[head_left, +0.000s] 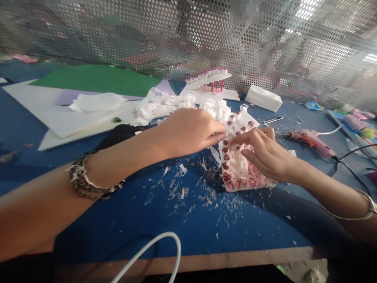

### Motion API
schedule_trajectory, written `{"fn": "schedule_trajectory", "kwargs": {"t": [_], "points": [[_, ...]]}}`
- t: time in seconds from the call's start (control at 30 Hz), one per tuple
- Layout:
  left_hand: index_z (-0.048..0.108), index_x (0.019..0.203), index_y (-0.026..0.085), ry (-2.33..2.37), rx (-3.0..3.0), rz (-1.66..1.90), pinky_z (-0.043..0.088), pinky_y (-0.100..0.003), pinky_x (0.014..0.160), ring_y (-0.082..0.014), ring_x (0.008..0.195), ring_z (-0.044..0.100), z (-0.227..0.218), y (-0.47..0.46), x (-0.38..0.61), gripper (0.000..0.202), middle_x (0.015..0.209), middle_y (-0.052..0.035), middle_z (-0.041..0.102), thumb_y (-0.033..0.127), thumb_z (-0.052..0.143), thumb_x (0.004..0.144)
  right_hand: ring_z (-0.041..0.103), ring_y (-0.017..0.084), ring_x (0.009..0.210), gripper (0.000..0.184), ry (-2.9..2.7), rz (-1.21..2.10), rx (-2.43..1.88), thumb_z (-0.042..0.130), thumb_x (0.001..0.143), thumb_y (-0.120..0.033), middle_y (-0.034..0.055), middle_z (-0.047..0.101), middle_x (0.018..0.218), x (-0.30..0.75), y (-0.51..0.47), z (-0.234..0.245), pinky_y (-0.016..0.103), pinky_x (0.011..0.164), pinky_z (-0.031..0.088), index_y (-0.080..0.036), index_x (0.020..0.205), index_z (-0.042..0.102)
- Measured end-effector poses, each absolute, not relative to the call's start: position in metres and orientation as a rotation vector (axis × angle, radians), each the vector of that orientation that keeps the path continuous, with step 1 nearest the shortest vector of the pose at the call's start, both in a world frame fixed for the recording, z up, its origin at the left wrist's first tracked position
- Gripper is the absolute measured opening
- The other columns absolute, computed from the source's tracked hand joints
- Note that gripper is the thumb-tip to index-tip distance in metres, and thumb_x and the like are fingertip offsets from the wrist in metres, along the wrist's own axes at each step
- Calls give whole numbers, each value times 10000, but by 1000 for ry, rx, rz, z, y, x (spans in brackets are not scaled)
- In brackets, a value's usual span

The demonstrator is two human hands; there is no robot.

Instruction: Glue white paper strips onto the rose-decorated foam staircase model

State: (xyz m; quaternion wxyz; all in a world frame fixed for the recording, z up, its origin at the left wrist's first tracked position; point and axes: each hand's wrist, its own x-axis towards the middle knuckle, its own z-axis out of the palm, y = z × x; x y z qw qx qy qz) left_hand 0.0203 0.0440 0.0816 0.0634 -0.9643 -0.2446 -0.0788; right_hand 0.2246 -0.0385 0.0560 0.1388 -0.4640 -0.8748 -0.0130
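Note:
A white board (pixel 242 167) lies on the blue table, with dark red rosettes along its edges and pink ones crowded at its near end. Over its left edge is my left hand (pixel 191 131), closed in a pinch at the row of rosettes. Whatever those fingertips may hold is too small to make out. My right hand (pixel 266 155) rests above the board's right side, palm down. Its index finger reaches to the board's middle and the thumb is apart from it; I see nothing held. This hand hides part of the pink rosettes.
Behind my hands are crumpled white scraps (pixel 161 104) and a small white model (pixel 209 76) on red posts. A pink glue gun (pixel 316 142) and tweezers (pixel 272 120) lie right. Green sheets (pixel 97 78) lie far left, before a perforated metal screen (pixel 147 35). A white cable (pixel 165 235) loops nearby.

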Motion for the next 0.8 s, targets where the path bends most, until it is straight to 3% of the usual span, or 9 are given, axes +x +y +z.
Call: {"fn": "schedule_trajectory", "kwargs": {"t": [0.17,0.33,0.5,0.63,0.8], "points": [[657,793,189,-728,-2926,-242,234,-231,504,-125,574,514,80,45,20,341,637,-31,601,353,373,884,504,190,934,272,-2589,-37,-1377,254,927,-280,90,602,1052,223,-39,57,406,821,262,-158,1052,462],[646,853,185,-742,-2903,-178,233,-228,509,-129,588,533,81,45,20,388,678,-39,605,381,315,902,529,148,850,133,-2409,-159,-1291,322,906,-229,57,589,1003,226,-39,65,363,778,307,-188,986,420],[631,873,178,-738,-2901,-110,218,-225,506,-136,609,554,78,47,23,392,679,-36,609,376,294,911,512,111,662,22,-2199,-414,-1466,428,853,-226,3,566,784,241,-46,73,280,664,378,-220,865,446],[625,820,174,-718,-2958,-131,221,-228,481,-129,588,548,66,57,25,353,684,-37,631,343,326,903,512,77,522,95,-2109,-501,-1645,490,805,-328,-59,549,627,281,-62,74,203,510,363,-242,844,489],[647,806,164,-772,-3024,-453,274,-215,493,-94,508,524,50,72,25,342,618,-17,639,337,364,890,556,111,524,259,-1854,-589,-2047,463,766,-487,-32,598,606,351,-82,60,220,496,373,-233,741,507]]}}
